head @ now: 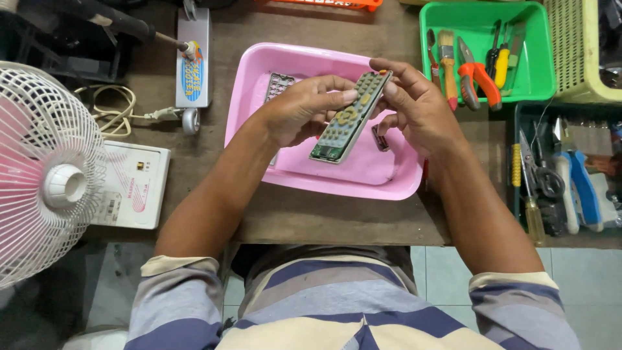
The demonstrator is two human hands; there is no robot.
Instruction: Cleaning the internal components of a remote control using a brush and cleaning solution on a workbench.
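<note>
At mid-frame, above the wooden desk (311,220), the left hand (295,110) and right hand (418,107) each close a grip on a grey remote control (350,116), held tilted over a pink tray (389,178). Farther up right, a green tray (538,71) holds orange-handled pliers (479,81) and a paintbrush (448,61).

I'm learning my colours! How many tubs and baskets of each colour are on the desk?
Pink tub: 1, under the left hand and right hand holding the remote's keypad
Green tub: 1
Yellow basket: 1
Orange basket: 1
Total: 4
</note>
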